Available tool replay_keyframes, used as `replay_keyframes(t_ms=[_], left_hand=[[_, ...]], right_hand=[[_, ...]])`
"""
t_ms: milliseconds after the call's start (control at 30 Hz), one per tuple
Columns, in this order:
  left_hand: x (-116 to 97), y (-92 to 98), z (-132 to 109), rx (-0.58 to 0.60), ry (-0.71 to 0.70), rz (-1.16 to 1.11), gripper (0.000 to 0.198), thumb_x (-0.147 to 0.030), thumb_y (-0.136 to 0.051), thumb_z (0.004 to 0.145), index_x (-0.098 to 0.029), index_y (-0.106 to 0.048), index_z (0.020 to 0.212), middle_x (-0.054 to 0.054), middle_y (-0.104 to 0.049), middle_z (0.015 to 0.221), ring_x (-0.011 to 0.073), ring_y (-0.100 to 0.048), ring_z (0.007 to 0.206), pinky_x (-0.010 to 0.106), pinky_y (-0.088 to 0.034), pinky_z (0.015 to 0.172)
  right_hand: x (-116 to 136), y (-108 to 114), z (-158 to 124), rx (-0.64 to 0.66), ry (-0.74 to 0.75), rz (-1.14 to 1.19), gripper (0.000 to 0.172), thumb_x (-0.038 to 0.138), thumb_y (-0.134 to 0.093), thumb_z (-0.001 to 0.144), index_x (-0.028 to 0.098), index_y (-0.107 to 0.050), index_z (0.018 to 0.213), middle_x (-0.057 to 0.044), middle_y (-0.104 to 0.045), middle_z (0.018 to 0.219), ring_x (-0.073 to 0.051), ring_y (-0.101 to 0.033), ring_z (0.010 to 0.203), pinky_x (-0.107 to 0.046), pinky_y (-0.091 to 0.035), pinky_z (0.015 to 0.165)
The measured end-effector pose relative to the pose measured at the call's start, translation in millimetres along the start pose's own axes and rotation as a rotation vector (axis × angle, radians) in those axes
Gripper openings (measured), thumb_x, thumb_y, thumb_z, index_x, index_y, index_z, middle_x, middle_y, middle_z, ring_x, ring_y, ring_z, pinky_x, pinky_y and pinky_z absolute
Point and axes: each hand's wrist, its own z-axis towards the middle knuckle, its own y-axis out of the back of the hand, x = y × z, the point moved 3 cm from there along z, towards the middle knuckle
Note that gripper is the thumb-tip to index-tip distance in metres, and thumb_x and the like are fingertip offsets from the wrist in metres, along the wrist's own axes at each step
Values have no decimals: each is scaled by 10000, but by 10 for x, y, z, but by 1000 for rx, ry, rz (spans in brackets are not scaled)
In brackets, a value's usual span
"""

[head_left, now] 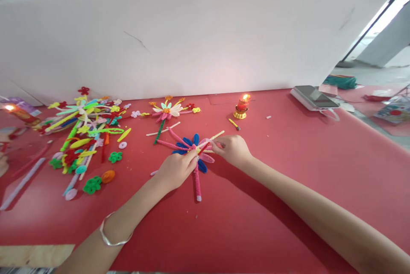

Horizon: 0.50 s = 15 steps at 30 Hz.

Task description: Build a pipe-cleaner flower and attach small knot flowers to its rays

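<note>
Frame centre: pipe-cleaner flower (192, 148). Our left hand (176, 169) pinches its hub, right hand (232, 150) pinches a strand (218, 134); we should wind snugly.

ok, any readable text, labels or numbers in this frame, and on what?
None legible.
printed sheet, far right edge: coloured graphics, lettering too blurred to read.
purple packet, far left: too blurred.
phone on the red table: nothing readable on screen.
pipe-cleaner flower, held by left hand and right hand: no markings.
</note>
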Motion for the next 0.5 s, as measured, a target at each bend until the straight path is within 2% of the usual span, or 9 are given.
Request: replay_keyframes(t_ms=[67, 133, 267, 367, 433, 500], left_hand=[[-20, 20, -11, -28, -21, -125, 286, -296, -306, 918, -166, -559, 948, 11, -564, 591, 148, -549, 540, 222, -309, 510], [-35, 40, -23, -44, -12, -312, 297, -335, -285, 927, -180, -526, 849, -23, -516, 533, 125, -512, 507, 213, -320, 519], [-32, 22, -28, -1, 56, -709, 331, -403, -283, 925, -192, -418, 709, -71, -434, 432, 89, -414, 408, 198, -333, 489], [0, -15, 1, 2, 85, -951, 323, -418, -355, 901, -179, -441, 703, -50, -506, 506, 79, -418, 429, 204, -347, 486], [33, -34, 29, -32, 100, -1107, 293, -410, -436, 871, -166, -494, 719, -28, -544, 591, 83, -469, 503, 214, -383, 536], [66, -45, 53, -92, 116, -1259, 262, -397, -521, 828, -158, -538, 724, -11, -559, 678, 97, -522, 618, 229, -419, 629]], right_hand=[[-57, -5, 37, 24, -117, 186, 345, 415, -458, 760, 179, -425, 510, 38, -280, 475, -79, -222, 476, -239, -179, 472], [-128, -10, 79, 20, -278, 466, 307, 440, -450, 759, 189, -448, 581, 54, -266, 482, -75, -223, 455, -231, -188, 451], [-227, -45, 137, 44, -573, 976, 342, 521, -423, 754, 230, -292, 630, 100, -157, 465, -64, -119, 393, -219, -122, 389], [-213, -63, 149, 77, -638, 1181, 418, 591, -446, 732, 234, -249, 642, 112, -172, 449, -55, -111, 374, -208, -111, 368], [-170, -70, 134, 44, -651, 1273, 427, 569, -514, 708, 228, -265, 645, 103, -255, 450, -49, -186, 369, -204, -176, 366], [-96, -78, 95, -5, -647, 1322, 407, 453, -625, 659, 221, -292, 651, 84, -376, 480, -51, -318, 399, -203, -275, 402]])
